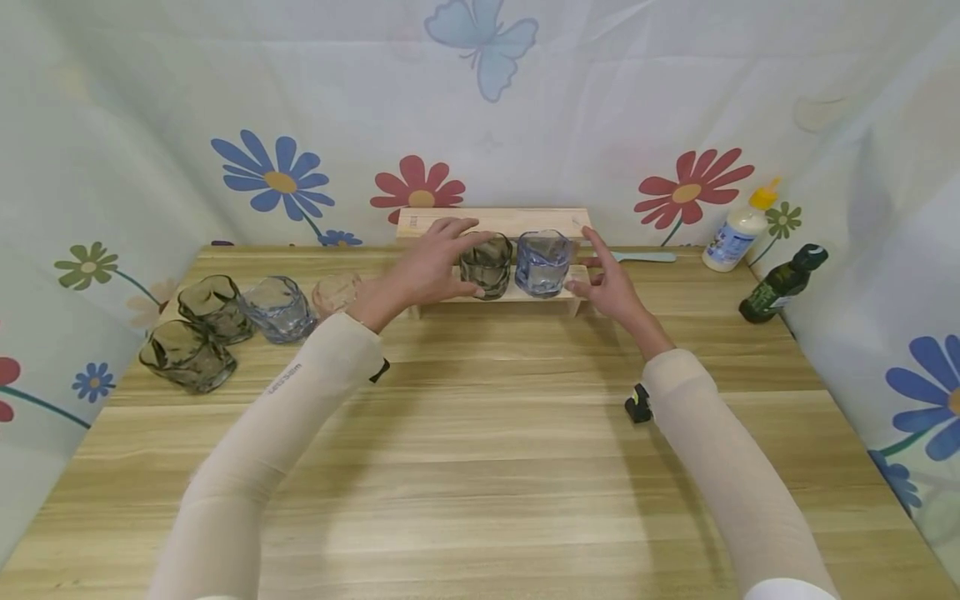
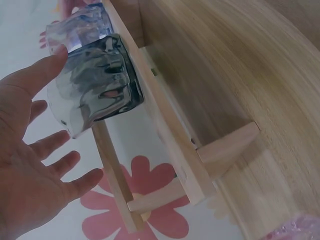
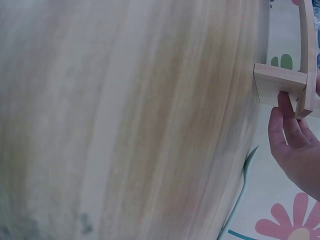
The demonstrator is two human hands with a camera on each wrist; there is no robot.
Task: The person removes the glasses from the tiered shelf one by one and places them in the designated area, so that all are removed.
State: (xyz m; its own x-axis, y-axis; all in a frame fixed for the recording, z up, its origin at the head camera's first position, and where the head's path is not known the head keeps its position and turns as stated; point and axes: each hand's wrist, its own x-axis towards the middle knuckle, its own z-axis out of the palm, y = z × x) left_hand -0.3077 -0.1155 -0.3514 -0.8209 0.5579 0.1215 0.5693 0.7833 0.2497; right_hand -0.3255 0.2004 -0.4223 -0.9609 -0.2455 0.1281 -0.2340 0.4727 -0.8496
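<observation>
A smoky grey-green glass (image 1: 486,267) and a clear blue glass (image 1: 543,265) stand side by side on the lower tier of a two-tier wooden rack (image 1: 495,218). My left hand (image 1: 431,265) is at the grey-green glass, its thumb touching it; the left wrist view shows the other fingers spread apart from the glass (image 2: 97,82). At the rack's right end, my right hand (image 1: 611,287) holds the lower board, next to the blue glass. In the right wrist view, fingers (image 3: 285,117) touch the rack's end support (image 3: 280,82); the thumb is mostly hidden.
At the table's left stand two grey-green glasses (image 1: 187,358), a blue glass (image 1: 277,310) and a pinkish glass (image 1: 336,293), partly behind my left arm. A pale blue utensil (image 1: 647,257) lies right of the rack. Farther right are a yellow-capped bottle (image 1: 735,233) and a green bottle (image 1: 782,285).
</observation>
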